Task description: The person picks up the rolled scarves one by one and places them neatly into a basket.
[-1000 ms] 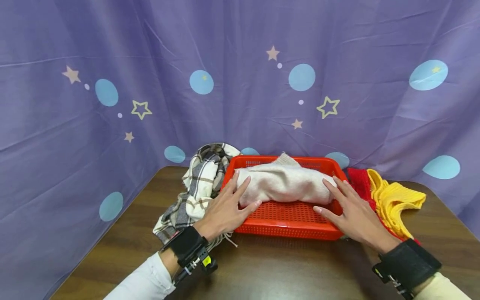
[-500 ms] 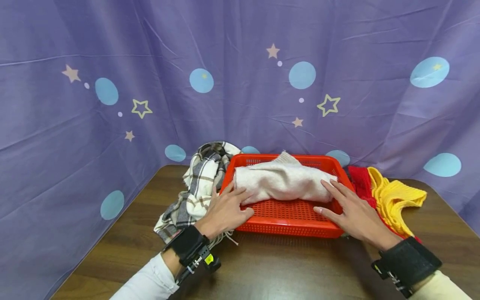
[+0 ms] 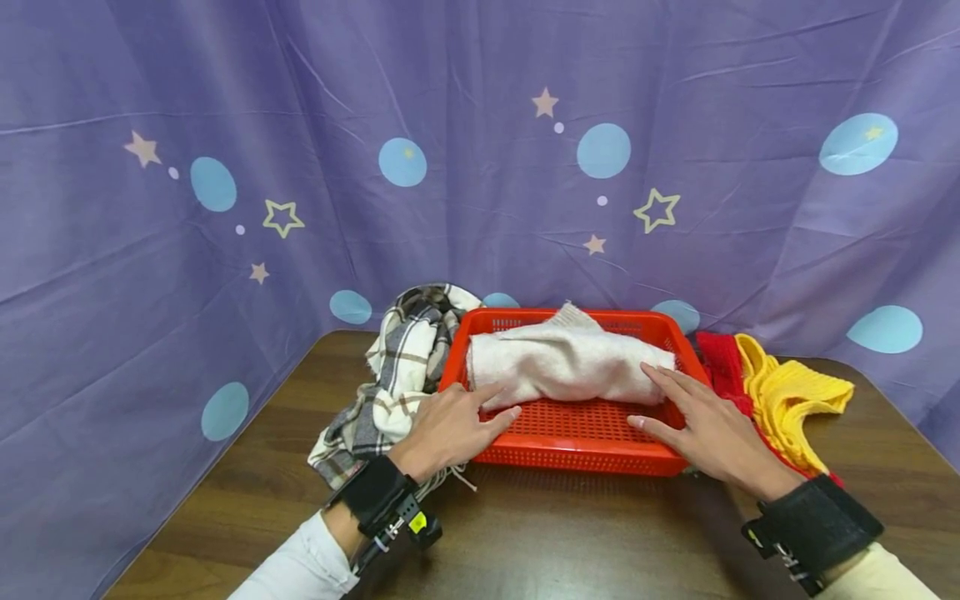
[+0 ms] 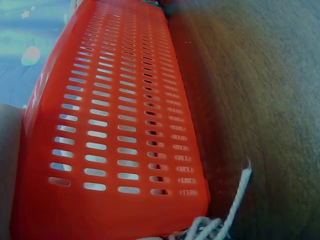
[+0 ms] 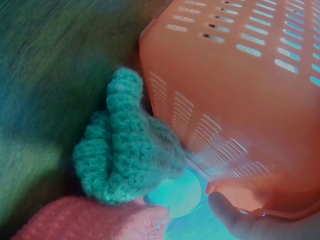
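Note:
A folded white knit cloth (image 3: pixel 570 367) lies like a thick roll inside a red plastic basket (image 3: pixel 577 458) on the table. At the basket's front left corner, my left hand (image 3: pixel 450 425) has its index finger reaching to the cloth's lower left edge, its thumb spread over the front of the basket. Over the right side is my right hand (image 3: pixel 712 433), fingers extended, tips at the cloth's right end. In the right wrist view a finger or thumb (image 5: pixel 235 217) shows beside the basket rim. The slotted basket wall (image 4: pixel 110 210) fills much of the left wrist view.
Left of the basket lies a plaid fringed scarf (image 3: pixel 401 350), its white fringe (image 4: pixel 240 195) trailing by the basket corner. To the right are yellow knitwear (image 3: pixel 795 400) and red knitwear (image 3: pixel 720 362). A green ribbed knit piece (image 5: pixel 125 150) touches the basket's side. A purple curtain (image 3: pixel 480 167) hangs behind.
My left hand's fingers have drawn back from the cloth's left end toward the basket's front left corner, baring that end. My right hand and the cloth have hardly moved.

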Tool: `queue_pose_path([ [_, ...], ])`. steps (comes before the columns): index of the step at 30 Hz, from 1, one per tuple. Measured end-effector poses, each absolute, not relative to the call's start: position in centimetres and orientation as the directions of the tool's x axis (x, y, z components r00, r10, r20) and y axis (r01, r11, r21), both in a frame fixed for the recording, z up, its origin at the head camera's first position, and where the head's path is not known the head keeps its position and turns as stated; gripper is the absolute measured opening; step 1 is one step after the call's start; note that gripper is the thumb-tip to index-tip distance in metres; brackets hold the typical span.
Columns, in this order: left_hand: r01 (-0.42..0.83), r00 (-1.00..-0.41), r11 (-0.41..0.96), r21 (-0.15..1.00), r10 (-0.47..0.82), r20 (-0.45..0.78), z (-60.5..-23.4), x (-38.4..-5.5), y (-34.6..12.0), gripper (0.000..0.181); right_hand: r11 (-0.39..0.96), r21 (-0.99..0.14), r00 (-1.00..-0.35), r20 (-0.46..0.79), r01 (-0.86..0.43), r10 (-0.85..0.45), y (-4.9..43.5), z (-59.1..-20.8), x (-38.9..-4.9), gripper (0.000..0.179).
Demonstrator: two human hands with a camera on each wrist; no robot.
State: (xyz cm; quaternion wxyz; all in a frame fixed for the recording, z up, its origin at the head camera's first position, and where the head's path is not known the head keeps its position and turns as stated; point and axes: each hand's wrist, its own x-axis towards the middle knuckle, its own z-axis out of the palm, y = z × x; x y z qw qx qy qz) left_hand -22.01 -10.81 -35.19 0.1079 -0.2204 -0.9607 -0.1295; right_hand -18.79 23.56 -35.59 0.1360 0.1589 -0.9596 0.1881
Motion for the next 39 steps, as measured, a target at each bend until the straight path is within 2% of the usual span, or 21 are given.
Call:
queue_pose_path([
  [5, 0.469, -0.869, 0.861, 0.196, 0.412, 0.273, -35.06, -22.08, -10.68, 0.036, 0.878, -0.316, -0.912, 0.318, -0.360, -0.260, 23.61, -35.53, -18.77, 0.077],
  [11, 0.441, -0.889, 0.877, 0.194, 0.395, 0.233, -34.95, -22.01, -10.73, 0.053, 0.877, -0.311, -0.910, 0.317, -0.365, -0.267, 23.63, -35.55, -18.75, 0.077],
  [15, 0.432, -0.893, 0.875, 0.216, 0.382, 0.238, -35.05, -21.93, -10.79, 0.057, 0.877, -0.313, -0.912, 0.314, -0.364, -0.266, 23.60, -35.56, -18.76, 0.077],
  [20, 0.449, -0.881, 0.873, 0.191, 0.397, 0.256, -35.15, -21.93, -10.86, 0.060, 0.881, -0.323, -0.923, 0.286, -0.345, -0.257, 23.53, -35.51, -18.80, 0.078],
  [27, 0.477, -0.859, 0.863, 0.168, 0.418, 0.294, -35.05, -22.12, -10.83, 0.045, 0.892, -0.332, -0.942, 0.242, -0.308, -0.235, 23.52, -35.22, -18.74, 0.081],
  [31, 0.487, -0.848, 0.858, 0.163, 0.420, 0.324, -35.14, -22.18, -10.74, 0.024, 0.895, -0.329, -0.945, 0.232, -0.301, -0.232, 23.47, -35.18, -18.72, 0.081],
  [35, 0.466, -0.867, 0.862, 0.200, 0.400, 0.298, -35.25, -22.04, -10.69, 0.035, 0.894, -0.323, -0.940, 0.244, -0.309, -0.237, 23.47, -35.23, -18.70, 0.080],
  [39, 0.460, -0.872, 0.860, 0.221, 0.392, 0.293, -35.37, -21.95, -10.66, 0.038, 0.896, -0.317, -0.937, 0.261, -0.312, -0.234, 23.55, -35.23, -18.70, 0.082],
])
